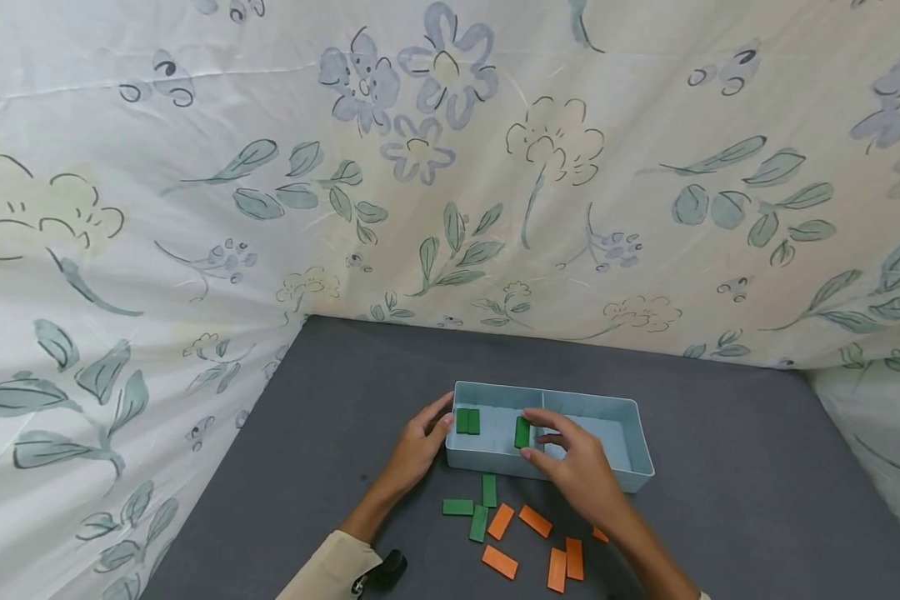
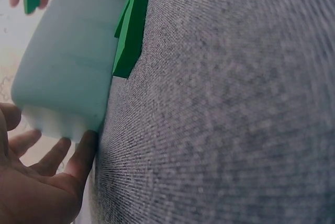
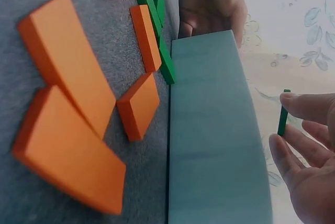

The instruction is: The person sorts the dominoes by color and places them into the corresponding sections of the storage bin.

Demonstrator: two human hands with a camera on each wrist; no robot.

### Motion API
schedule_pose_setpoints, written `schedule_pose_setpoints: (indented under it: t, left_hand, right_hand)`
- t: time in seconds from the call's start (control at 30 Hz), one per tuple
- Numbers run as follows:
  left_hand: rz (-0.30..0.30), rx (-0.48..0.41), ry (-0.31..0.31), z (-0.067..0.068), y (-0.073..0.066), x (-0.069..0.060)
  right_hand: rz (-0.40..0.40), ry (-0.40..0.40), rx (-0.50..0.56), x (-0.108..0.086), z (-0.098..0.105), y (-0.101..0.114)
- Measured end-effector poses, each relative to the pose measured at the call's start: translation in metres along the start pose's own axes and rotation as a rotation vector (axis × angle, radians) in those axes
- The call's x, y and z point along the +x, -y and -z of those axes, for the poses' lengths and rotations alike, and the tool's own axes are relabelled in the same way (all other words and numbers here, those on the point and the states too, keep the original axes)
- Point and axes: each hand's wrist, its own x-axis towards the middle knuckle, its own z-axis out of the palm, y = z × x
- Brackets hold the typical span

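Observation:
A light blue two-compartment box [image 1: 495, 461] sits on the dark table. My left hand [image 1: 414, 450] rests against its left end. In the left wrist view the left hand [image 2: 49, 182] has its fingers spread on the end wall. My right hand [image 1: 581, 462] pinches a green block [image 1: 522, 432] between thumb and fingertips, over the left compartment near the divider. The right wrist view shows that green block [image 3: 283, 113] held upright above the box rim. Two green blocks [image 1: 468, 421] lie side by side inside the left compartment, at its left end.
Loose green blocks [image 1: 458, 507] lie in front of the box. Several orange blocks [image 1: 500, 562] are scattered nearer to me, some close to the right forearm. A black object [image 1: 390, 569] is by the left sleeve. Floral cloth [image 1: 450, 167] hangs behind the table.

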Motion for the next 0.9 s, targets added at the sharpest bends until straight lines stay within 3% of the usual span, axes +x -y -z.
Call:
schedule_pose_setpoints:
  t: [0.5, 0.9]
  left_hand:
    - [-0.014, -0.001, -0.017, 0.0, -0.002, 0.0]
    - [-0.007, 0.019, -0.003, 0.002, -0.004, 0.003]
  right_hand:
    - [-0.08, 0.075, 0.028, 0.03, -0.018, -0.001]
    - [-0.086, 0.125, 0.015, 0.048, -0.028, 0.004]
